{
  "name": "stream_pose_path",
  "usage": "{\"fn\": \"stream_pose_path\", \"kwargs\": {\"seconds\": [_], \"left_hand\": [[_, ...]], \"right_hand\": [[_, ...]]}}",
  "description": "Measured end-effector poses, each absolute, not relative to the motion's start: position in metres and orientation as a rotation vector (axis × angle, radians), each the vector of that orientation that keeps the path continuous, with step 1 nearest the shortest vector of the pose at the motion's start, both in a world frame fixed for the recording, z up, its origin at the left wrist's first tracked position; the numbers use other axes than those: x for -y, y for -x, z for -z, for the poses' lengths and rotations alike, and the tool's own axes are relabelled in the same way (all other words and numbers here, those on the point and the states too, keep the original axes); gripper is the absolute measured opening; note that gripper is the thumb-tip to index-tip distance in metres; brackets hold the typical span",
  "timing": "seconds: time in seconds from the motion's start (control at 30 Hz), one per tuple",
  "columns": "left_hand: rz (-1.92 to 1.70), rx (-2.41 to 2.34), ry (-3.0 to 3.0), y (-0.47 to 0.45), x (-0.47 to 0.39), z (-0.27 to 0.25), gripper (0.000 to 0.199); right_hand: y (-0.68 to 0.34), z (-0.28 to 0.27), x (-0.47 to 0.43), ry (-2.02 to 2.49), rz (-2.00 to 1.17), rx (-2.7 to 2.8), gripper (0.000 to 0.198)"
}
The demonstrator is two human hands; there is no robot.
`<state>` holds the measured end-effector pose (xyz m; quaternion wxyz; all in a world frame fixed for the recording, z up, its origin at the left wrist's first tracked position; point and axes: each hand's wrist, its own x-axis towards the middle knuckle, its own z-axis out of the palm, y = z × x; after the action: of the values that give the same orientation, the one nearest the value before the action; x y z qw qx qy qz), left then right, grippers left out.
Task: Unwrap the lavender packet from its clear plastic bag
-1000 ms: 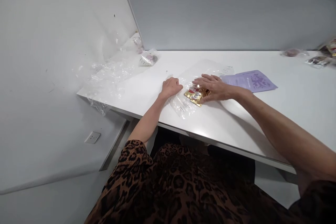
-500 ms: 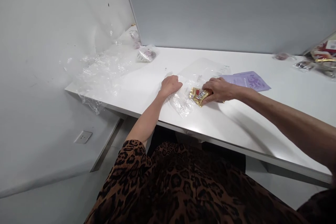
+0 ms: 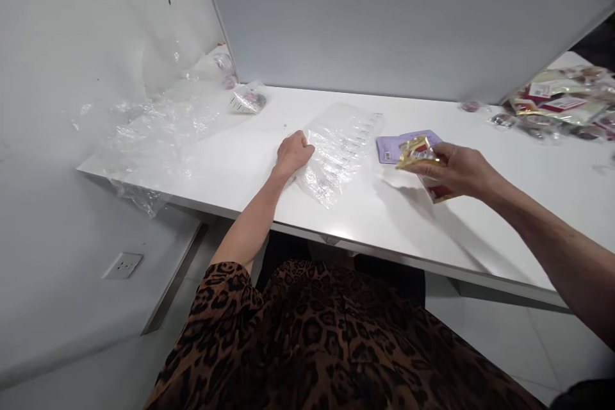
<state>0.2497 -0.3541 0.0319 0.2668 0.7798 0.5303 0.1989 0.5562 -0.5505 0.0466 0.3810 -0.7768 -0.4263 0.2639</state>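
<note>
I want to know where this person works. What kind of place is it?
Probably a packing station. A plain white table with divider walls holds a stack of clear bags, loose plastic film and a heap of snack packets.

head view looks forward and down, close over white table [image 3: 384,218].
</note>
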Motion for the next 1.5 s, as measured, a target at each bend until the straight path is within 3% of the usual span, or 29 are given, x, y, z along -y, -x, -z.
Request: {"fn": "stream_pose_path", "kwargs": {"seconds": [0.23,0.37,0.43,0.53,0.63,0.93,1.17,1.37,1.5], "left_hand": [[-0.834,-1.368,-1.743,-0.245,0.341,-0.028,0.018],[-0.839,-1.269,-1.418,-0.243,0.333,-0.024,0.047],[-0.789,-1.256,-1.352,-0.244,0.334,-0.024,0.042],[-0.738,-1.247,-1.349,-0.244,0.341,-0.028,0.017],[-0.724,-1.219,-1.313,-0.242,0.354,-0.033,0.028],[-0.663,-1.029,-1.244,-0.216,0.391,-0.042,0.032],[-1.383,-0.987,-1.339,-0.152,0.383,-0.101,0.035],[-2.135,-1.115,-1.239,-0.070,0.310,-0.133,0.037],[-2.230,-1.370,-1.146,-0.019,0.265,-0.119,0.030]], "right_hand": [[-0.559,-0.042,0.549,1.858,-0.866,1.018,0.062],[-0.560,-0.028,0.549,1.971,-0.624,1.333,0.060],[-0.558,-0.025,0.549,1.985,-0.451,1.387,0.059],[-0.544,-0.028,0.551,1.938,-0.430,1.418,0.058],[-0.516,-0.033,0.554,1.853,-0.554,1.560,0.055],[-0.469,-0.007,0.547,1.529,-0.359,2.080,0.043],[-0.478,0.015,0.546,1.459,-0.331,2.015,0.031],[-0.476,0.016,0.546,1.459,-0.306,1.967,0.026],[-0.475,0.019,0.545,1.459,-0.299,1.952,0.022]]}}
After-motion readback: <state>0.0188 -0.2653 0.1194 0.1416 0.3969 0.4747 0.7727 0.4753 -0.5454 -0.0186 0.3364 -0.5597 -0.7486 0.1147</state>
